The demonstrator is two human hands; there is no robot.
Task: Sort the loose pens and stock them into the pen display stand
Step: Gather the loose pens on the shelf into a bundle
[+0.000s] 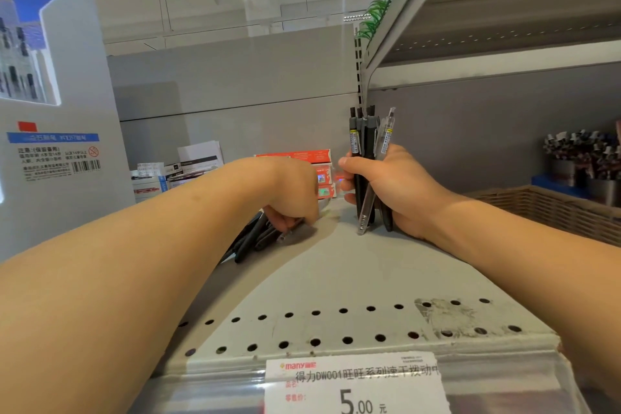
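Observation:
My right hand (393, 190) grips an upright bundle of pens (368, 141), mostly black with one clear-bodied pen, their tips resting on the grey shelf (353, 272). My left hand (295, 193) reaches down onto a pile of loose black pens (255, 239) lying on the shelf, fingers curled and pinching one of them. The tall white and blue pen display stand (60, 131) rises at the far left, seen from its side and back; its pen slots are partly visible at the upper left.
Red and white stationery boxes (302, 158) and several white boxes (174, 171) stand at the back of the shelf. A wicker basket (551, 212) sits at the right, with metal cups of pens (584, 158) behind it. A price label (356, 383) hangs on the shelf's front edge. Another shelf is overhead.

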